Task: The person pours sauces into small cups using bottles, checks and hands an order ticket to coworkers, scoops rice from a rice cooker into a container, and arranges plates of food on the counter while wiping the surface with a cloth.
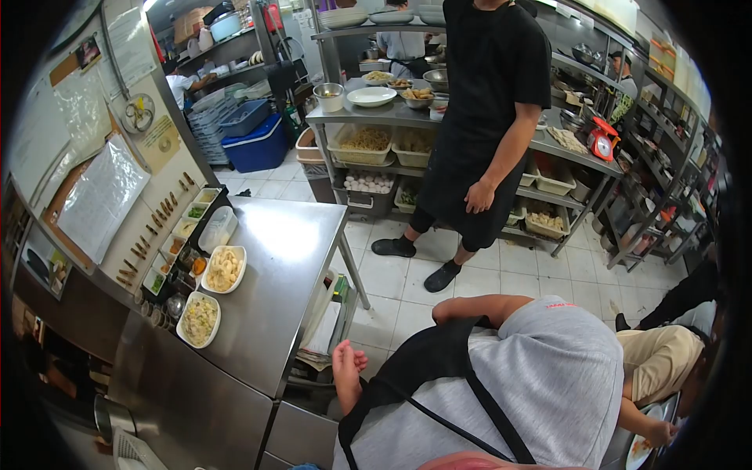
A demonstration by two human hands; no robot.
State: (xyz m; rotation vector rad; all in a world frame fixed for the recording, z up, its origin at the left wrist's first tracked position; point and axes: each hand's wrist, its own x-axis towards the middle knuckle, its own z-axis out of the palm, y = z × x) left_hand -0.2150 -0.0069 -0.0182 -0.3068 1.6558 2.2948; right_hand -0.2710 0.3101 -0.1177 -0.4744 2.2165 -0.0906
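Note:
My left hand [348,369] is raised just off the right edge of the steel table [274,258], loosely curled, with nothing visible in it. The black apron [415,356] over my grey shirt hides part of that arm. My right arm [474,309] bends in front of my body; its hand is hidden behind the apron. Left of my left hand, on the table, are a white tub of pale yellow pieces [225,269] and a white tub of chopped pale food [199,320]. Under the table edge, nearest my left hand, are stacked papers [324,329].
A person in black [486,117] stands across the aisle before a steel shelf unit with food trays [364,145]. To my right, another person's hand [662,433] is at a plate. A red scale [602,139] and blue cooler [254,145] stand farther back. Small condiment tubs [194,210] line the wall.

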